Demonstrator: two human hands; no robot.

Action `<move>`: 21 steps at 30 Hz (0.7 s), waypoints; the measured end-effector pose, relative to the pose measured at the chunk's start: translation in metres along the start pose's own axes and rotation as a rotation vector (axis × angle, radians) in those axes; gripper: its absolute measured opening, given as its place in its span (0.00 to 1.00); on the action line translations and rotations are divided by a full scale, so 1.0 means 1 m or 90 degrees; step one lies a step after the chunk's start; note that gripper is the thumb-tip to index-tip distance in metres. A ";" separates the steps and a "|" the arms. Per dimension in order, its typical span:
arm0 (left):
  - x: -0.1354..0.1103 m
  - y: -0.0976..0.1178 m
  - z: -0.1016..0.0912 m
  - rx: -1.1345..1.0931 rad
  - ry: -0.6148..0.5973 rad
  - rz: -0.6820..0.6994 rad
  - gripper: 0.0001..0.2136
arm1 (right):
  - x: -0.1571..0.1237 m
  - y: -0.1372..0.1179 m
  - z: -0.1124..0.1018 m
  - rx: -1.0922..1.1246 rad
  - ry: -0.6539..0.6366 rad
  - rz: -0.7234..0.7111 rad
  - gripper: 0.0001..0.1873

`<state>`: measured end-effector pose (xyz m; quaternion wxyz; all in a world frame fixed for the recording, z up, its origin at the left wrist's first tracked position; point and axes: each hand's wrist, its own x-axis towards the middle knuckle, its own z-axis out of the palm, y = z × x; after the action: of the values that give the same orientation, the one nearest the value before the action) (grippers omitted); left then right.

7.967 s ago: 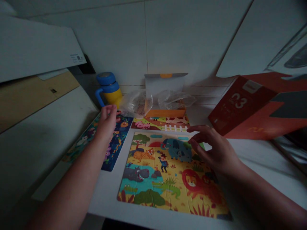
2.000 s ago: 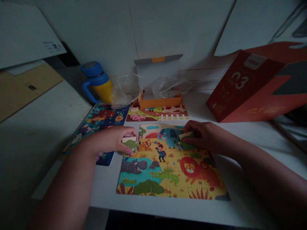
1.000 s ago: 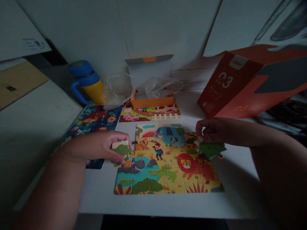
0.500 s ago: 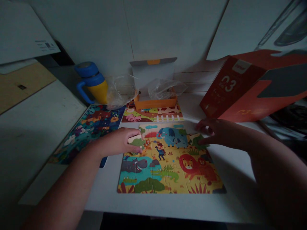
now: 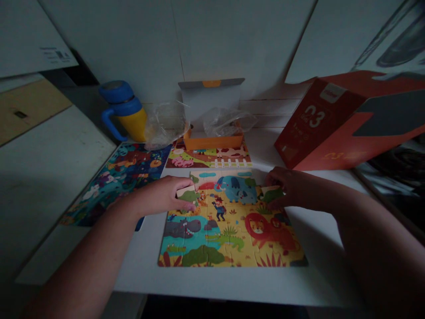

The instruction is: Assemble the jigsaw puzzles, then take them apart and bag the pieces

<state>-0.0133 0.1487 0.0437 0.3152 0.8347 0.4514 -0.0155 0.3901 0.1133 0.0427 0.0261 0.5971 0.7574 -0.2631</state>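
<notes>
A jigsaw puzzle (image 5: 232, 221) with a lion, elephants, a hippo and a crocodile lies on the white table. My left hand (image 5: 172, 194) pinches a puzzle piece (image 5: 187, 195) with a green bush at the upper left of the picture. At the upper right edge, my right hand (image 5: 282, 188) has its thumb and fingers closed around another puzzle piece (image 5: 270, 193) with a green treetop. Whether either piece is fully seated cannot be made out.
Behind lie a farm puzzle (image 5: 232, 156) and a dark blue puzzle (image 5: 116, 177). An orange open box (image 5: 214, 142) holds a plastic bag (image 5: 229, 122); another clear bag (image 5: 166, 126) is beside a blue-yellow jug (image 5: 126, 115). A large red box (image 5: 318, 124) stands right.
My right hand has moved slightly left and its fingers have closed in on the treetop piece. My left hand stays at its piece. The view has shifted a little.
</notes>
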 end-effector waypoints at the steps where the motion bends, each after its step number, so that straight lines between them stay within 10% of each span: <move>1: 0.000 0.000 0.000 -0.001 0.002 -0.002 0.25 | 0.000 0.000 0.000 -0.006 -0.002 0.006 0.26; 21: 0.000 -0.006 0.003 0.001 0.002 0.016 0.24 | -0.004 -0.005 -0.001 0.038 -0.015 -0.032 0.21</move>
<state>-0.0167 0.1497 0.0379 0.3141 0.8404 0.4416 -0.0105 0.3869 0.1095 0.0469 0.0107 0.5749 0.7637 -0.2934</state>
